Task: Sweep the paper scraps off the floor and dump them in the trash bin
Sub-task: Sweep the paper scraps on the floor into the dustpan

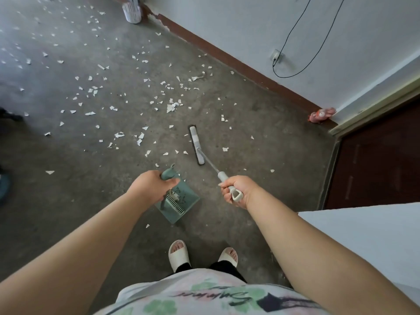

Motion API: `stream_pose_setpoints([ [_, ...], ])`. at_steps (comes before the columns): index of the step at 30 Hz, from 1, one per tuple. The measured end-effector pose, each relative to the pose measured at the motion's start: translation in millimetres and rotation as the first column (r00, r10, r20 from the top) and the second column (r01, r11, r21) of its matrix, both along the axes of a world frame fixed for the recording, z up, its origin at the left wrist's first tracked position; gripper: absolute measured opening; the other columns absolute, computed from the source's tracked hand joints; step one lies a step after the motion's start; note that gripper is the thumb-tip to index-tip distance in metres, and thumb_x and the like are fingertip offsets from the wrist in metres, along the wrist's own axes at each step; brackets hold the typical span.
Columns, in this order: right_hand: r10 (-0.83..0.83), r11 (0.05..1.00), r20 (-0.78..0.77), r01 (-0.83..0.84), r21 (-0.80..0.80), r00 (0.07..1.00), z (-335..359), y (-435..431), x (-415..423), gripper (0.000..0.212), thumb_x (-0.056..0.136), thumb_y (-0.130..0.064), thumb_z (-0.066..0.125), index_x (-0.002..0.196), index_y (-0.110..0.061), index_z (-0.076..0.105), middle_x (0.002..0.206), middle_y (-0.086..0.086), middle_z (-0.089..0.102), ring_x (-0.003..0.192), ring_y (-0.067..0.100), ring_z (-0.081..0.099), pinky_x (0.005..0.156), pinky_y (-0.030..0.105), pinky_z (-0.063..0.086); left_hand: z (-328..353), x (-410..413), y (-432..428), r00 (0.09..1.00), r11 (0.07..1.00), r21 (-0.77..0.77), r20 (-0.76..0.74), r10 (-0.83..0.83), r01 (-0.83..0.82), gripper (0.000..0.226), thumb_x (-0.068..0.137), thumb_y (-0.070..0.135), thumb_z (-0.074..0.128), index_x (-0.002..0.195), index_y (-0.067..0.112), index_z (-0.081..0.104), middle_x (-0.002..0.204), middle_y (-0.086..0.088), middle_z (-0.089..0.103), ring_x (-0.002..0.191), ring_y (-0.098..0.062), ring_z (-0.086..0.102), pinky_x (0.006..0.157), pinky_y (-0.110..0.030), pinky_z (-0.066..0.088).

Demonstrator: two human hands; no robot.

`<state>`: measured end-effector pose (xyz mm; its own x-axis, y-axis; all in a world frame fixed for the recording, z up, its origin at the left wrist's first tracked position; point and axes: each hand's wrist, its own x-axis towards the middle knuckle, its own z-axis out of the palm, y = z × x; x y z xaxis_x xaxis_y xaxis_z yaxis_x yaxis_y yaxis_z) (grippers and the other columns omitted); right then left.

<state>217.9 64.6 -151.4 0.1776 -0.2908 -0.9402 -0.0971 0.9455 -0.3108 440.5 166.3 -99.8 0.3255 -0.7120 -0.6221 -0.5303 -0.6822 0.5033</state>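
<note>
1. In the head view we look down our own body at a grey concrete floor (227,223), with both bare forearms reaching forward from the lower corners.
2. Our left hand (151,186) is curled tight around the top of a green dustpan's upright handle (167,175), knuckles up and thumb pointing right. The arm runs nearly straight from the lower left.
3. The dustpan (181,205) hangs just below and to the right of that hand, its comb teeth visible and a few bits of debris lying in it. We cannot tell whether its lip touches the floor.
4. Our right hand (237,190) is closed in a fist around the pale grip of a broom handle (223,177), with the grip's end loop poking out below the fingers. The wrist is bent slightly and the arm comes in from the lower right.
5. The thin shaft slants forward and left from that hand to a flat broom head (196,144), which rests on the floor ahead of both hands.
6. White paper scraps (141,137) lie scattered over the floor ahead of and to the left of the hands, with a few near the broom head.
7. A white trash bin (131,13) stands far ahead of the left hand, by the wall.
8. Our feet in pale slippers (179,253) stand below the hands.
</note>
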Motion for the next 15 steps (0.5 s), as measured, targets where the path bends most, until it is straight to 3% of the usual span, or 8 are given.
stream_pose_setpoints([
  [2, -0.034, 0.999, -0.031, 0.033, -0.03, 0.999, -1, -3, -5, 0.019, 0.09, 0.007, 0.044, 0.08, -0.008, 0.041, 0.059, 0.004, 0.037, 0.027, 0.006, 0.041, 0.031, 0.011, 0.031, 0, -3, -5, 1.0, 1.0, -0.005, -0.006, -0.003, 0.003, 0.036, 0.09, 0.045, 0.059, 0.073, 0.014, 0.062, 0.047, 0.001, 0.056, 0.046, -0.015, 0.053, 0.05, -0.026, 0.037],
  [6, -0.182, 0.982, -0.05, 0.178, -0.068, 0.982, 0, -12, -28, 0.023, 0.09, 0.01, 0.043, 0.078, -0.01, 0.04, 0.059, 0.004, 0.037, 0.027, 0.005, 0.042, 0.031, 0.011, 0.032, -1, -13, -22, 1.0, 0.999, -0.031, -0.023, -0.018, 0.017, 0.038, 0.087, 0.044, 0.062, 0.061, 0.017, 0.055, 0.048, 0.0, 0.056, 0.048, -0.019, 0.055, 0.059, -0.03, 0.045],
  [10, -0.264, 0.961, -0.108, 0.252, -0.118, 0.958, 5, -19, -54, 0.028, 0.089, 0.013, 0.04, 0.072, -0.009, 0.04, 0.06, 0.006, 0.038, 0.024, 0.007, 0.038, 0.031, 0.01, 0.033, 3, -25, -39, 0.999, 0.999, -0.035, -0.031, -0.031, 0.03, 0.035, 0.088, 0.042, 0.062, 0.067, 0.015, 0.058, 0.047, 0.003, 0.054, 0.036, -0.009, 0.049, 0.049, -0.025, 0.038],
  [13, -0.308, 0.948, -0.165, 0.287, -0.139, 0.937, 5, -27, -78, 0.027, 0.087, 0.014, 0.04, 0.069, -0.006, 0.04, 0.06, 0.007, 0.037, 0.021, 0.009, 0.036, 0.03, 0.011, 0.034, 4, -38, -53, 0.998, 0.998, -0.036, -0.028, -0.056, 0.055, 0.034, 0.089, 0.044, 0.062, 0.076, 0.012, 0.064, 0.048, 0.0, 0.055, 0.04, -0.014, 0.05, 0.05, -0.025, 0.039],
  [15, -0.356, 0.933, -0.178, 0.336, -0.133, 0.918, 4, -35, -98, 0.027, 0.088, 0.014, 0.041, 0.069, -0.006, 0.038, 0.06, 0.007, 0.035, 0.02, 0.01, 0.036, 0.03, 0.012, 0.035, 5, -51, -65, 0.997, 0.996, -0.046, -0.026, -0.072, 0.071, 0.036, 0.09, 0.042, 0.061, 0.068, 0.013, 0.059, 0.045, -0.002, 0.052, 0.039, -0.015, 0.047, 0.049, -0.026, 0.038],
])
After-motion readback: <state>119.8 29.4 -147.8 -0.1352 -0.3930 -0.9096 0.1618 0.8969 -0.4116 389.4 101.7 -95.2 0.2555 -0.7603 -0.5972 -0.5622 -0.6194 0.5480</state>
